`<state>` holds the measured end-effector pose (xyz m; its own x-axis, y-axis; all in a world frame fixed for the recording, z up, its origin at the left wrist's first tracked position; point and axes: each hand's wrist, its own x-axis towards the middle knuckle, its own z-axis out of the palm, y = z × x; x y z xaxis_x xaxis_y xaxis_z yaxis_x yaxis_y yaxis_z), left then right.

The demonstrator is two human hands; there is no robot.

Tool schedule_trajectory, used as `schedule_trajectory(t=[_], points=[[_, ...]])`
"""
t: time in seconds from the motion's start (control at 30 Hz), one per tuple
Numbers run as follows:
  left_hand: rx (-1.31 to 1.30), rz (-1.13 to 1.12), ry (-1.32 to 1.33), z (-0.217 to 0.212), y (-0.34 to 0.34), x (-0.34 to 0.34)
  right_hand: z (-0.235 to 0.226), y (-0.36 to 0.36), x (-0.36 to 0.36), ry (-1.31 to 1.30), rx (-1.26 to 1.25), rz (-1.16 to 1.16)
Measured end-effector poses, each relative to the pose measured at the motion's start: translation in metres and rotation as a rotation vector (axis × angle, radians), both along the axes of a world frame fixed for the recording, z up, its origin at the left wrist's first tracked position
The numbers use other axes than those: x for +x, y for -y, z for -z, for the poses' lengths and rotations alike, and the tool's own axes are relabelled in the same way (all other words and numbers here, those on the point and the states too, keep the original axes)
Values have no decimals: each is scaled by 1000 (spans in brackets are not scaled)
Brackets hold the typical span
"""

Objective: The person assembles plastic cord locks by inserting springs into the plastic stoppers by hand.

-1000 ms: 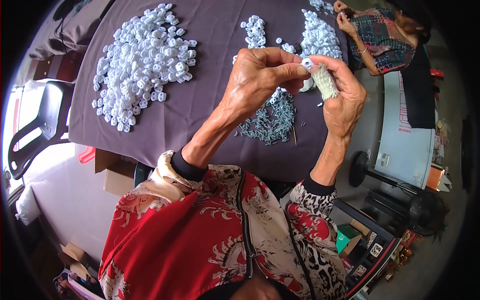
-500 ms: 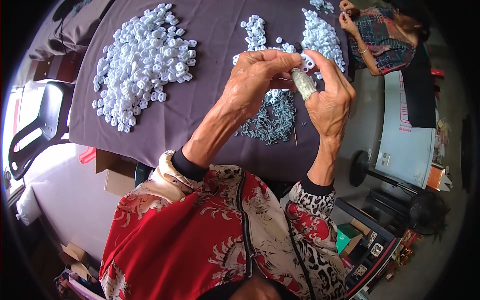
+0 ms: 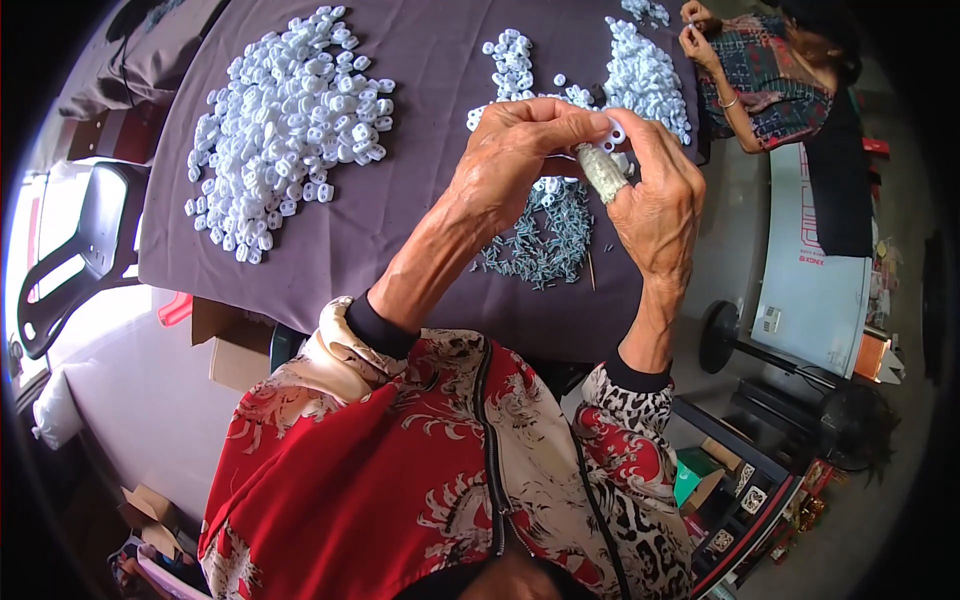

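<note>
A big heap of small white plastic pieces (image 3: 285,115) is spread near the left edge of the table (image 3: 420,240), which is covered with a dark purple cloth; the pieces are probably kept there so they stay out of the way but within reach. No box or bowl is seen on the table, so everything is laid loose in heaps. In the middle, close to the near edge, a pile of little grey pins (image 3: 540,240) is kept right under the hands. The left hand (image 3: 520,155) is pinched shut on something too small to be made out. One white piece (image 3: 612,130) is held above the pins by the right hand (image 3: 655,200), whose wrapped fingertip (image 3: 603,172) is pressed to it. More white pieces (image 3: 640,70) are heaped by the far right corner, where another person's hands (image 3: 695,25) are seen.
</note>
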<state>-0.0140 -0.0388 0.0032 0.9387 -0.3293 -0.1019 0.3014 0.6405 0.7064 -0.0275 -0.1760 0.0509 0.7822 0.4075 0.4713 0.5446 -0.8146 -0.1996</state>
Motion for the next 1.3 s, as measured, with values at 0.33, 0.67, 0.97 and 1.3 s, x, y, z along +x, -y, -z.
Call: schedule_trajectory(t=[0.33,0.67,0.97,1.3], points=[[-56,-54,-94,3,5,2,5,4,5,81,-115,-43],[-90,-52,-114,3,7,2,8,8,9,76,-68,-77],[-128,-89,-151,6,13,0,14,6,10,125,-39,-64],[-120,-99,-142,5,15,-1,13,9,10,71,-18,-57]])
